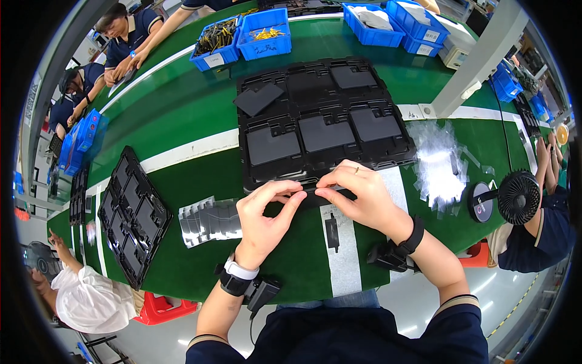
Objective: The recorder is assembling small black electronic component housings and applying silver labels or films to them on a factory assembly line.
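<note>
In front of me, my left hand [265, 215] and my right hand [361, 197] pinch a thin dark flat piece [311, 199] between thumbs and fingertips. The fingers hide most of it, so its kind is unclear. Just beyond lies a black moulded tray [318, 167] with dark grey flat panels [326, 129] in its pockets. One loose panel [259, 99] rests askew over the tray's far left pocket. Below the hands, a small black part [331, 233] lies on a white strip [344, 273].
Clear film strips [210, 222] lie left of my hands, and loose film pieces [439, 167] at right. A second black tray [133, 212] is at left. A small black fan [518, 197] and a metal post [479, 60] stand right. Blue bins [264, 33] line the back; co-workers sit around.
</note>
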Available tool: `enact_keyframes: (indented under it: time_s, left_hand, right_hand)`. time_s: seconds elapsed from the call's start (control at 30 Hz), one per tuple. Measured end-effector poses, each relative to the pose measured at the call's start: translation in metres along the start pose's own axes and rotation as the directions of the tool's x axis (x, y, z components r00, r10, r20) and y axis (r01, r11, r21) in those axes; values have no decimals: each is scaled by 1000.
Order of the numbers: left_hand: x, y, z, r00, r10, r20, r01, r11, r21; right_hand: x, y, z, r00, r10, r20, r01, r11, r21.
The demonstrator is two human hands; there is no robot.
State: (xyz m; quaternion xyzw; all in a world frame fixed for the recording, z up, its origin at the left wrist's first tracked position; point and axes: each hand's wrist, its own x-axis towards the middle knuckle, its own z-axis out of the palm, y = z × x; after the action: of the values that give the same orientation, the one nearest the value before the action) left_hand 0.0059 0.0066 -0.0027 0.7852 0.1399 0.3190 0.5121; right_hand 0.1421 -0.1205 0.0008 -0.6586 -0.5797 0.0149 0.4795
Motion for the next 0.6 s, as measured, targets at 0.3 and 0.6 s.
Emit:
enact_keyframes:
  time_s: [0.3,0.6]
  left_hand:
    - [2,1,-6,998,45,31,-50,985,165]
    - [3,4,-5,999,0,33,-5,988,153]
  right_hand:
    - [2,2,0,1000,13,-7,-13,1000,-7]
    - [2,0,0,997,72,10,-73,997,39]
